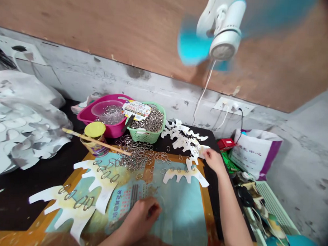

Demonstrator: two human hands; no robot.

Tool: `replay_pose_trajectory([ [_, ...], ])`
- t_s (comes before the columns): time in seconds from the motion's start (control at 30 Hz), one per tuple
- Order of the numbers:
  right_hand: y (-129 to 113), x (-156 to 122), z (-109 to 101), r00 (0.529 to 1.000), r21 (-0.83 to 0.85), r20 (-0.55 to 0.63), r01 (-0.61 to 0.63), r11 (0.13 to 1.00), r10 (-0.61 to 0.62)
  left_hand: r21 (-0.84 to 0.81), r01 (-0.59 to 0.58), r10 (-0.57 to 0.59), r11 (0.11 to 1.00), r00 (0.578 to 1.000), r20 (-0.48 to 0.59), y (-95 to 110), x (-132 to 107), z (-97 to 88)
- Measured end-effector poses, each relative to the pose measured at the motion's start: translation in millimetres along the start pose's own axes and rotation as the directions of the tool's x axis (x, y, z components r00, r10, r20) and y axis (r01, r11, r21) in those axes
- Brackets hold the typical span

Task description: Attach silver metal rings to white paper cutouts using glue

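My right hand (214,161) is at the right edge of the table, its fingers closed on the end of a white scalloped cut-out (197,151). Just below it lies another white cut-out (186,174) with metal rings along its upper edge. Low in the middle, my left hand (146,214) hovers over the blue sheet with its fingers curled in; nothing shows in them. To the left, two larger white cut-outs (69,206) carry oval metal rings (82,202). Loose metal rings (137,152) are heaped between the cut-outs and the baskets.
A wooden stick (98,142) rests across a tin (95,138) with a yellow lid. Behind are a pink basket (85,113) and a green basket (144,136), both holding rings. Clear plastic (27,93) covers white pieces at left. A blue fan (193,48) hangs above.
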State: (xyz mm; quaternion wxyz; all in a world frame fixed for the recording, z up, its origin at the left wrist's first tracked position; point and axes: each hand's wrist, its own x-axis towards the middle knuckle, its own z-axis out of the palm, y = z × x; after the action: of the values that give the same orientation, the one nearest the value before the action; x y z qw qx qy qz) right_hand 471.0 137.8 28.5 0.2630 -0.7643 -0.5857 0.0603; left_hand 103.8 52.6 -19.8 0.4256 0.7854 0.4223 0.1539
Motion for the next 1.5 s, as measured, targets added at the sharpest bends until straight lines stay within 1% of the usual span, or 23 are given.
replay_pose_trajectory([
  [0.07,12.9,-38.4,1.1,0.998,-0.007,0.052,-0.04,0.999,0.041,0.083,0.051,-0.045,0.995,0.996,-0.073,1.8,16.8,0.1],
  [0.13,18.8,-71.6,5.6,0.994,0.011,0.094,-0.062,0.998,0.061,0.177,0.129,-0.103,0.976,0.983,-0.149,8.7,39.7,1.7],
  [0.2,20.1,-97.1,13.3,0.99,0.052,0.133,-0.059,0.997,0.051,0.203,0.162,-0.127,0.966,0.977,-0.173,18.6,64.6,4.6],
  [0.3,19.1,-121.7,25.8,0.988,0.123,0.147,-0.059,0.991,0.04,0.221,0.206,-0.171,0.953,0.971,-0.168,31.1,95.0,10.5],
  [0.4,17.1,-135.5,33.6,0.991,0.154,0.114,-0.094,0.984,0.077,0.207,0.218,-0.186,0.954,0.969,-0.164,35.1,107.3,14.6],
  [0.5,12.1,-147.6,34.9,0.99,0.174,0.098,-0.113,0.978,0.097,0.171,0.207,-0.176,0.963,0.969,-0.175,30.7,101.4,11.8],
  [0.57,8.0,-159.3,32.1,0.987,0.235,0.142,-0.106,0.966,0.074,0.141,0.194,-0.166,0.971,0.968,-0.187,22.7,89.0,4.8],
  [0.63,4.8,-174.5,26.7,0.975,0.337,0.22,-0.111,0.935,0.037,0.106,0.178,-0.156,0.978,0.97,-0.185,10.4,70.2,-5.2],
  [0.7,2.2,-190.0,19.7,0.946,0.408,0.325,-0.134,0.903,-0.007,0.064,0.166,-0.155,0.984,0.976,-0.153,-4.6,46.1,-16.1],
  [0.73,0.2,-196.3,16.5,0.929,0.406,0.369,-0.141,0.903,-0.021,0.043,0.169,-0.162,0.985,0.979,-0.127,-11.9,33.1,-21.2],
  [0.77,-3.2,-200.9,14.3,0.923,0.382,0.383,-0.141,0.913,-0.018,0.021,0.168,-0.165,0.986,0.982,-0.09,-18.1,20.3,-25.7],
  [0.8,-8.3,-203.3,13.6,0.931,0.347,0.366,-0.136,0.928,-0.001,-0.001,0.166,-0.166,0.986,0.985,-0.05,-22.9,8.6,-29.7],
  [0.83,-15.6,-203.3,14.7,0.947,0.309,0.321,-0.129,0.942,0.024,-0.022,0.163,-0.164,0.986,0.986,-0.02,-25.7,-1.2,-32.9],
  [0.87,-25.0,-200.9,18.0,0.964,0.281,0.26,-0.122,0.952,0.046,-0.036,0.161,-0.162,0.986,0.987,-0.016,-26.5,-8.2,-35.3],
  [0.9,-36.3,-196.4,23.3,0.977,0.268,0.204,-0.11,0.957,0.056,-0.037,0.161,-0.162,0.986,0.986,-0.045,-25.3,-11.9,-36.9],
  [0.97,-62.2,-182.7,39.4,0.98,0.303,0.197,-0.054,0.951,-0.007,0.011,0.17,-0.165,0.985,0.97,-0.176,-18.5,-8.9,-37.1],
  [1.0,-75.2,-174.7,48.9,0.976,0.33,0.206,0.0,0.944,-0.072,0.049,0.18,-0.163,0.982,0.954,-0.25,-14.1,-2.7,-35.7],
  [1.03,-87.0,-166.7,58.7,0.973,0.342,0.197,0.045,0.939,-0.118,0.086,0.191,-0.158,0.978,0.942,-0.296,-9.7,5.8,-33.6],
  [1.07,-97.2,-159.4,68.0,0.976,0.345,0.175,0.061,0.937,-0.128,0.098,0.195,-0.157,0.976,0.94,-0.303,-6.0,15.7,-31.0],
  [1.17,-115.3,-144.5,88.5,0.984,0.352,0.14,0.054,0.934,-0.11,0.067,0.176,-0.156,0.982,0.959,-0.236,-1.1,44.3,-22.5],
  [1.27,-118.9,-142.4,93.5,0.985,0.402,0.151,0.02,0.915,-0.088,-0.032,0.144,-0.148,0.989,0.976,-0.159,-4.3,56.3,-18.7],
  [1.37,-118.3,-147.1,86.9,0.977,0.498,0.201,-0.035,0.866,-0.077,-0.196,0.103,-0.127,0.975,0.986,-0.112,-8.8,47.8,-20.9],
  [1.5,-123.2,-151.4,76.3,0.962,0.613,0.265,-0.12,0.781,-0.06,-0.416,0.079,-0.1,0.906,0.995,-0.029,-12.0,24.0,-25.3],
])
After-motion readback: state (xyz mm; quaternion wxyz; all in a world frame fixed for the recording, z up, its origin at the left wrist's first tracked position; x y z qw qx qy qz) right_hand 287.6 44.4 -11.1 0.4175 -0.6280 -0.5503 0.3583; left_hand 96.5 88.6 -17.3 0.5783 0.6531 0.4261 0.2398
